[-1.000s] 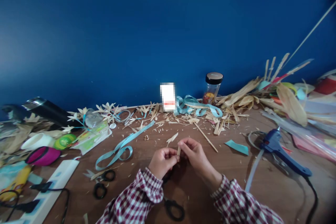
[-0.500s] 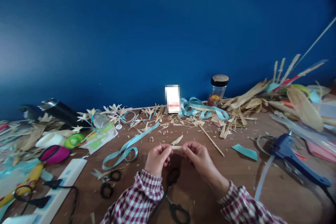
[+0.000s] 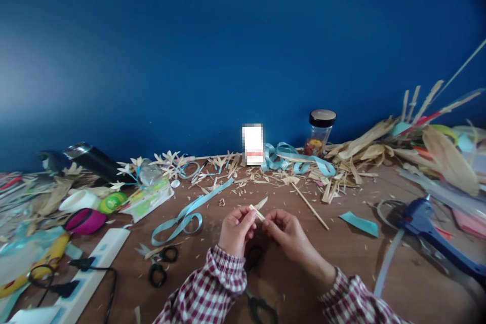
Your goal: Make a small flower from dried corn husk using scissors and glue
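Note:
Over the middle of the table, my left hand [image 3: 236, 230] pinches a short, narrow pale strip [image 3: 257, 213], which looks like dried corn husk. The thumb and fingertips of my right hand [image 3: 288, 233] are closed at the strip's lower right end. Beneath my hands lie black-handled scissors [image 3: 262, 310], partly hidden by my left hand and sleeve. A second pair of scissors [image 3: 156, 273] rests to the left, its blades pointing away to the left. Just behind the strip is a loose husk piece [image 3: 262, 202].
A blue glue gun [image 3: 421, 215] and a teal ribbon piece [image 3: 359, 224] lie on the right. On the left are a white power strip [image 3: 99, 266] and a light blue ribbon [image 3: 178, 220]. Husk scraps and a lidded jar [image 3: 321, 131] line the blue wall.
The strip, earlier level between both hands, now slants down to the right. My right fingertips are slightly lower. The whole view has shifted a little, with things appearing further right.

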Demonstrator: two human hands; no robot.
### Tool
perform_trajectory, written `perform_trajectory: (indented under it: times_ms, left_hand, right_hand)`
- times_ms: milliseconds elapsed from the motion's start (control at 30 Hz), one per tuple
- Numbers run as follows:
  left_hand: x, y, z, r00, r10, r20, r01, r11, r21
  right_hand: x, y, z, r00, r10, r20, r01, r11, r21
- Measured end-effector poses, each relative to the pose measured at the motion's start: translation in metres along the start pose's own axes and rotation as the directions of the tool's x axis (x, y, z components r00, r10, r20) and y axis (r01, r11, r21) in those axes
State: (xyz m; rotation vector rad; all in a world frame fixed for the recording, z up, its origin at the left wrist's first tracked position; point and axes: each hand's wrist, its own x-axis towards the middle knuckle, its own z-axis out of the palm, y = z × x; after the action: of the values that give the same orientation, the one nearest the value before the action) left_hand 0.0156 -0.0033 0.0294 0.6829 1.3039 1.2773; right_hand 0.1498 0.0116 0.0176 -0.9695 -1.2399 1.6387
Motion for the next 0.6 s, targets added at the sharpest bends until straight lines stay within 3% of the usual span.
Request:
perform_trajectory:
  times_ms: [233, 600]
  left_hand:
    - [-0.002, 0.002, 0.006, 0.997, -0.027, -0.077, 0.018, 0.993, -0.113]
    - [0.001, -0.008, 0.002, 0.997, 0.013, -0.081, -0.022, 0.994, -0.111]
  right_hand:
    - [0.000, 0.002, -0.001, 1.000, 0.008, 0.005, -0.007, 0.999, -0.037]
    - [-0.002, 0.003, -0.001, 0.992, -0.018, 0.126, 0.030, 0.996, -0.090]
